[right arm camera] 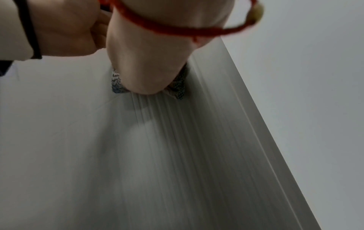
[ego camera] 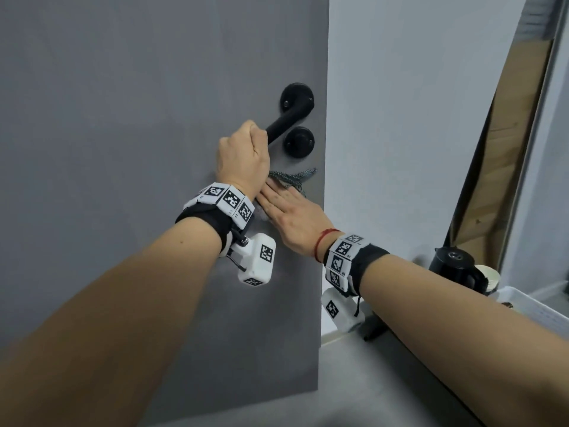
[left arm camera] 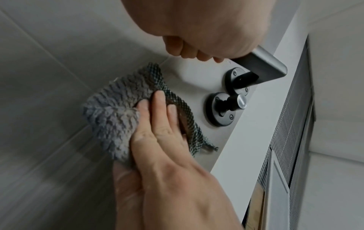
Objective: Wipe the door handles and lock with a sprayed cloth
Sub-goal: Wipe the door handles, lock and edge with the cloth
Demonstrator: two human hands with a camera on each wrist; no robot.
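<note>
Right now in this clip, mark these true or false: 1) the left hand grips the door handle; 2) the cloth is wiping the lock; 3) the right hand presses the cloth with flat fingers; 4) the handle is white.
1) True: the left hand curls round the door handle.
2) False: the cloth lies on the door, below and beside the lock, not touching it.
3) True: the right hand presses it flat.
4) False: it is black.
</note>
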